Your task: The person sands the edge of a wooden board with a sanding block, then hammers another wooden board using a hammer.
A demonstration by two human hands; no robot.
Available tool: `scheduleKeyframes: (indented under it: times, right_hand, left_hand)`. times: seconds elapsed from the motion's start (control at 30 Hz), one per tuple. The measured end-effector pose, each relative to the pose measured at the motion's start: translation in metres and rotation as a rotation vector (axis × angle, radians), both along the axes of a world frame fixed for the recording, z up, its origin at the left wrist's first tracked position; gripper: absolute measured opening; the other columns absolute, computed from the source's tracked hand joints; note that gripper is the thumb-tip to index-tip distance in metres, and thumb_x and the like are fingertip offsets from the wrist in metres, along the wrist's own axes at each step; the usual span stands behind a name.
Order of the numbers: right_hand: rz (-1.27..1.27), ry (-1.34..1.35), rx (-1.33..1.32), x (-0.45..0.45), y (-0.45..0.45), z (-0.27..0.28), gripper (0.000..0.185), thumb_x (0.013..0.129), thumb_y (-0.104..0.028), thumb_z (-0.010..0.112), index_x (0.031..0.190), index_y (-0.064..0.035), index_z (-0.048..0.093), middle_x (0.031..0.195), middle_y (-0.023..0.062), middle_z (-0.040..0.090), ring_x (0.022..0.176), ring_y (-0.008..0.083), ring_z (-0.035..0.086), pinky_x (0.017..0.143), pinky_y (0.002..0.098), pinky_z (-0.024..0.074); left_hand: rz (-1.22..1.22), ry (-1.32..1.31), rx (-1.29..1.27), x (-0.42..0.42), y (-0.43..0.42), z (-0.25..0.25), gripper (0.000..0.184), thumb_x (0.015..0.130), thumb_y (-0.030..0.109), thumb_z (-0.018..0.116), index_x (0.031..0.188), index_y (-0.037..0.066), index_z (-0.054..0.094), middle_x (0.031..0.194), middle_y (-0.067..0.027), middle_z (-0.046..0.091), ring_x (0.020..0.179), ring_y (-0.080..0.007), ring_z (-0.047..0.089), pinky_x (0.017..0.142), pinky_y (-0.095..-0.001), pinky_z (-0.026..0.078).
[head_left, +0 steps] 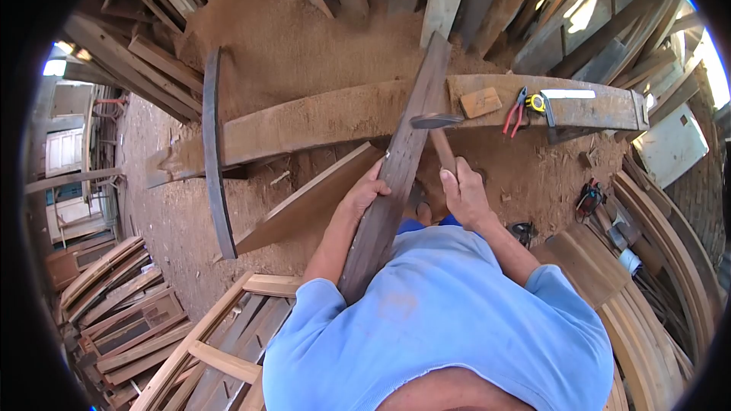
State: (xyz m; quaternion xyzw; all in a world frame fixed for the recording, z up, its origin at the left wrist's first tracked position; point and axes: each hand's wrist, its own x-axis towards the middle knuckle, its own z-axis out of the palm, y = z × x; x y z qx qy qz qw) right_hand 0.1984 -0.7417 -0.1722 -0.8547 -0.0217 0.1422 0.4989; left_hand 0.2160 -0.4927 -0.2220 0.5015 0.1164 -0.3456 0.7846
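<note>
A long dark wooden plank (396,175) runs slantwise from beside my body up across the thick bench beam (320,114). My left hand (367,192) is closed on the plank's left edge. In my right hand (466,194) is the wooden handle of a hammer (438,120), whose metal head lies over the plank's right side; whether it touches the wood I cannot tell. Right of the hammer head, a small wooden block (480,103) rests on the beam. Red-handled pliers (515,113) and a yellow tape measure (536,103) lie beyond it.
A curved dark strip (212,152) crosses the beam's left part. Below the beam leans a wide board (304,202). Sawdust (266,46) covers the ground behind, where several planks stand. A wooden frame (228,361) is at lower left, and stacked curved timbers (640,335) lie at right.
</note>
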Motion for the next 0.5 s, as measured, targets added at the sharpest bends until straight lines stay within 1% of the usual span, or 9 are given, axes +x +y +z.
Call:
scheduleKeyframes:
  times: [0.03,0.1,0.17,0.2,0.3,0.37,0.43,0.47,0.5]
  right_hand:
    - [-0.148,-0.072,0.203,0.003,0.006,0.005,0.028,0.097,-0.028,0.054,0.097,-0.0002,0.051,0.081,0.0302,0.063,0.08,0.0483,0.063,0.068,0.0568,0.0463]
    - [-0.197,-0.123,0.25,-0.001,0.011,-0.02,0.028,0.097,-0.028,0.053,0.095,0.0,0.051,0.08,0.0297,0.063,0.079,0.0489,0.063,0.068,0.0563,0.0462]
    - [0.167,0.082,-0.282,0.001,0.002,-0.043,0.026,0.097,-0.025,0.053,0.094,0.0004,0.051,0.079,0.0292,0.063,0.078,0.0493,0.062,0.067,0.0533,0.0468]
    - [0.143,0.036,-0.244,0.003,0.001,-0.036,0.024,0.097,-0.022,0.053,0.093,0.0009,0.049,0.069,0.0247,0.059,0.067,0.0449,0.061,0.061,0.0468,0.0483]
    - [-0.033,-0.014,0.009,-0.003,0.0,-0.009,0.025,0.097,-0.023,0.053,0.093,0.0016,0.05,0.078,0.0299,0.062,0.077,0.0503,0.061,0.065,0.0538,0.0476]
    - [-0.115,-0.08,0.131,-0.005,0.008,-0.019,0.025,0.097,-0.023,0.053,0.093,0.002,0.05,0.081,0.0322,0.062,0.08,0.0523,0.06,0.066,0.056,0.0461]
    - [0.005,-0.091,-0.106,-0.008,0.01,-0.048,0.026,0.097,-0.023,0.053,0.093,0.0018,0.049,0.078,0.0313,0.061,0.076,0.0516,0.059,0.065,0.0546,0.0456]
    - [0.132,0.054,-0.235,-0.003,0.004,-0.057,0.026,0.097,-0.024,0.053,0.094,0.0023,0.049,0.076,0.0313,0.059,0.075,0.0517,0.059,0.065,0.0546,0.0446]
    - [0.13,0.056,-0.234,-0.004,0.0,-0.053,0.026,0.097,-0.024,0.053,0.094,0.0023,0.049,0.076,0.0313,0.059,0.075,0.0517,0.059,0.065,0.0546,0.0446]
  left_hand:
    - [-0.001,-0.005,0.003,0.001,0.001,-0.004,0.089,0.063,0.0,0.05,0.15,0.005,0.033,0.133,-0.0122,0.056,0.121,-0.0243,0.055,0.105,-0.0316,0.041]
    - [0.023,0.076,-0.102,-0.003,0.005,-0.017,0.096,0.062,-0.001,0.052,0.153,0.007,0.024,0.133,-0.0202,0.053,0.116,-0.0345,0.06,0.099,-0.0429,0.05]
    - [0.019,0.056,-0.137,-0.003,0.006,-0.024,0.095,0.062,-0.001,0.051,0.153,0.007,0.024,0.131,-0.0213,0.055,0.111,-0.0367,0.062,0.095,-0.0463,0.052]
    - [0.016,0.048,-0.169,-0.003,0.006,-0.02,0.094,0.063,-0.002,0.05,0.153,0.007,0.024,0.129,-0.0224,0.056,0.106,-0.0388,0.064,0.091,-0.0497,0.054]
    - [-0.037,0.019,-0.134,-0.001,0.005,-0.013,0.094,0.063,-0.002,0.05,0.152,0.008,0.025,0.127,-0.0231,0.057,0.106,-0.0389,0.065,0.092,-0.0509,0.054]
    - [-0.039,0.057,-0.155,0.001,0.006,-0.014,0.094,0.062,-0.001,0.051,0.152,0.007,0.025,0.128,-0.0236,0.056,0.107,-0.0394,0.064,0.092,-0.0496,0.054]
    - [0.034,0.037,-0.137,-0.005,0.007,-0.025,0.094,0.062,0.0,0.054,0.151,0.006,0.025,0.127,-0.0233,0.057,0.107,-0.0396,0.064,0.093,-0.0486,0.054]
    - [0.032,0.035,-0.137,-0.01,0.01,-0.029,0.094,0.062,0.0,0.054,0.151,0.006,0.025,0.127,-0.0233,0.057,0.107,-0.0396,0.064,0.093,-0.0486,0.054]
    - [0.024,0.035,-0.136,-0.014,0.013,-0.028,0.094,0.062,0.001,0.056,0.151,0.005,0.026,0.126,-0.0232,0.057,0.108,-0.0397,0.064,0.094,-0.0492,0.053]
